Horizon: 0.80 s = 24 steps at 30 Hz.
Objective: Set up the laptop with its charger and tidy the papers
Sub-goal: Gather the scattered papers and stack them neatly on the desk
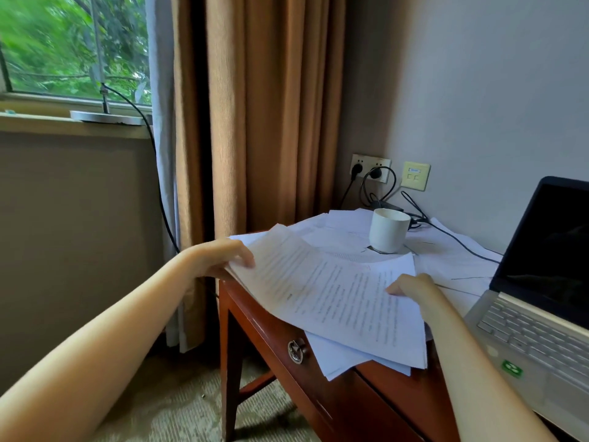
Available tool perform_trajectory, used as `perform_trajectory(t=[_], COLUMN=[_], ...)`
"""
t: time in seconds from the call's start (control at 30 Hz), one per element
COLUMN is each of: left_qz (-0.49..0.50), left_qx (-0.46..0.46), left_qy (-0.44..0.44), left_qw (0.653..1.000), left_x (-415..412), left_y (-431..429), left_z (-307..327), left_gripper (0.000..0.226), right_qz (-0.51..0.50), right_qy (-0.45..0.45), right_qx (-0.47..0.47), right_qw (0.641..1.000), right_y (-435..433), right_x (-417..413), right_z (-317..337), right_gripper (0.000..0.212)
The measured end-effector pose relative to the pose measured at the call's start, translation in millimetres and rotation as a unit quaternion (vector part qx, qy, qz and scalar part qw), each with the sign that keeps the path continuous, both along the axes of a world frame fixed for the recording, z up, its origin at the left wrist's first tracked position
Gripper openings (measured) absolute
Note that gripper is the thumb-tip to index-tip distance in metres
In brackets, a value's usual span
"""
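Observation:
A stack of printed papers lies over the left end of the wooden desk, hanging past its front edge. My left hand grips the stack's left edge, thumb on top. My right hand holds its right edge. More loose sheets cover the desk behind. The silver laptop stands open at the right with a dark screen. A black charger cable runs from the wall socket across the sheets towards the laptop.
A white mug stands on the sheets near the wall. Brown curtains hang left of the desk beside a window. A lamp base sits on the sill, its cord trailing down. The desk drawer has a ring handle.

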<state>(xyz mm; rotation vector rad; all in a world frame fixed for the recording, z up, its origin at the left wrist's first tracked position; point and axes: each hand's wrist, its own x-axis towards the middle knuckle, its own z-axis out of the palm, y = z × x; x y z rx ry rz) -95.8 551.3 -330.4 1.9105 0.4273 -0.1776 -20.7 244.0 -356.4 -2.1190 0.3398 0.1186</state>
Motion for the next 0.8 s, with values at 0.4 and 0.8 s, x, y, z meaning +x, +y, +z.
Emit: perform_trajectory(t=[0.4,0.8], left_qz=[0.045,0.198], left_qx=[0.167,-0.017], left_qy=[-0.073,-0.274], left_qw=[0.982,0.941], left_x=[13,-4], left_y=[1,39], left_z=[-23,-13], left_gripper=[0.009,0.028], right_qz=[0.040,0.111], right_qy=[-0.027,-0.064], right_qx=[0.044,0.207], right_qw=[0.998,0.970], right_y=[4,23], right_x=[-3,-14], right_z=[-1,0], right_gripper=[0.047,0.066])
